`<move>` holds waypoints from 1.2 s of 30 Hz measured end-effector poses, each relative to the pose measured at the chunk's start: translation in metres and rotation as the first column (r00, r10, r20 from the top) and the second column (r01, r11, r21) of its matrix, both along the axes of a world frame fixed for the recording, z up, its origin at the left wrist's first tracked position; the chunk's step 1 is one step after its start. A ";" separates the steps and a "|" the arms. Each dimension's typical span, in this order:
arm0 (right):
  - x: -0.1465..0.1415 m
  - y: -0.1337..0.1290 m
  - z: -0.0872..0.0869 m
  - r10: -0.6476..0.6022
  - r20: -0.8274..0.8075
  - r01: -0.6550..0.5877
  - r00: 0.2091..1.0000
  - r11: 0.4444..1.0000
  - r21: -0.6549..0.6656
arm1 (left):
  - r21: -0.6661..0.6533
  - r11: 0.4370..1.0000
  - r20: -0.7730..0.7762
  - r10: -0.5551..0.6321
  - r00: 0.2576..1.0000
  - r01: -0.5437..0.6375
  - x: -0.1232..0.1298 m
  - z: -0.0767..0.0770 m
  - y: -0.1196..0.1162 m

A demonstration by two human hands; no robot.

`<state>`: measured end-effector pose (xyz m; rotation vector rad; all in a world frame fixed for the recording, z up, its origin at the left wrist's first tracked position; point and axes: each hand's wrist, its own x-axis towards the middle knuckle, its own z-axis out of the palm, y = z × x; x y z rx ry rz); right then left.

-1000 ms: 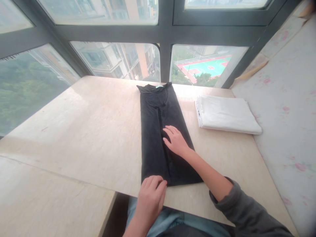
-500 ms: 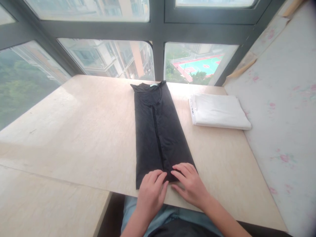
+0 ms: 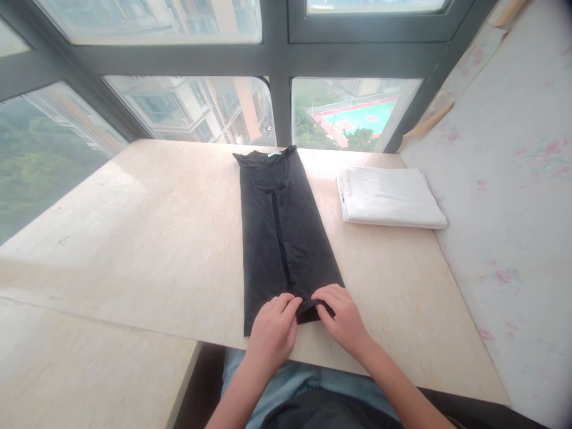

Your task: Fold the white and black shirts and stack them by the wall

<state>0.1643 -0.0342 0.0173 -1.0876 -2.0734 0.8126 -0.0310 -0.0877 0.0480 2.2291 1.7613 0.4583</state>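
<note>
A black garment [image 3: 286, 232], folded into a long shape, lies on the pale table [image 3: 179, 238] with its neckline toward the window. At its near end my left hand [image 3: 276, 325] is closed on the hem. My right hand [image 3: 342, 316] pinches the same edge a little to the right, thumb below and fingers on top. Between the two hands the hem is lifted slightly, and a dark opening shows beneath it.
A folded white cloth [image 3: 391, 196] lies at the right, near the flowered wall [image 3: 504, 238]. Grey window frames [image 3: 170, 59] rise behind the table's far edge. Another pale surface [image 3: 89, 369] adjoins at the lower left.
Both hands have closed on the garment's near edge and moved slightly away from my body. Part of the hem has come up. The whole view has shifted a little.
</note>
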 end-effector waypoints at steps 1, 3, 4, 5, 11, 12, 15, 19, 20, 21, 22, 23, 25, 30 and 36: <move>0.000 0.000 0.000 0.000 0.001 0.000 1.000 1.000 -0.001 | 0.015 1.000 -0.001 0.001 1.000 -0.001 0.001 0.000 0.000; 0.001 0.001 0.000 0.001 -0.001 -0.001 1.000 1.000 0.000 | 0.044 0.999 -0.007 0.000 1.000 0.000 0.002 0.000 0.001; 0.001 0.001 0.001 -0.001 -0.004 0.001 1.000 1.000 0.001 | 0.057 0.998 -0.010 -0.001 1.000 0.001 0.004 -0.001 0.001; 0.001 0.001 0.002 -0.002 -0.005 0.002 1.000 1.000 0.001 | 0.072 0.997 -0.010 -0.003 1.000 0.004 0.005 -0.001 0.001; 0.003 -0.004 0.005 0.043 0.061 -0.049 0.997 0.994 0.096 | 0.167 0.985 0.150 0.009 0.989 -0.034 0.011 0.003 0.005; 0.003 -0.006 0.004 0.040 0.089 -0.053 0.995 0.989 0.142 | 0.176 0.983 0.197 0.019 0.980 -0.054 0.011 0.005 0.006; 0.007 -0.008 -0.003 -0.037 0.134 -0.001 0.990 0.962 0.274 | 0.196 0.976 0.301 0.032 0.953 -0.094 0.011 0.011 0.009; 0.022 -0.004 -0.007 -0.161 0.052 0.129 0.985 0.912 0.390 | 0.228 0.970 0.328 0.007 0.945 -0.087 0.013 0.012 0.008; 0.028 -0.003 -0.007 -0.176 0.026 0.150 0.984 0.898 0.414 | 0.236 0.968 0.327 -0.001 0.945 -0.080 0.014 0.011 0.007; 0.033 -0.002 -0.006 -0.185 0.003 0.165 0.983 0.885 0.435 | 0.245 0.967 0.325 -0.012 0.946 -0.072 0.015 0.010 0.006; 0.038 -0.002 -0.006 -0.188 -0.009 0.172 0.982 0.876 0.450 | 0.251 0.966 0.317 -0.021 0.948 -0.062 0.016 0.008 0.005; 0.041 -0.002 -0.005 -0.188 -0.009 0.171 0.982 0.872 0.459 | 0.253 0.966 0.300 -0.030 0.953 -0.049 0.017 0.007 0.005; 0.047 -0.002 -0.005 -0.181 0.025 0.150 0.983 0.878 0.454 | 0.243 0.970 0.244 -0.046 0.969 -0.015 0.019 0.004 0.003; 0.049 -0.007 -0.009 -0.159 0.061 0.119 0.985 0.899 0.421 | 0.221 0.975 0.153 -0.045 0.987 0.011 0.020 0.005 0.002; 0.048 -0.008 -0.011 -0.177 0.142 0.109 0.974 0.914 0.392 | 0.229 0.973 0.163 -0.040 0.986 0.002 0.013 0.007 0.001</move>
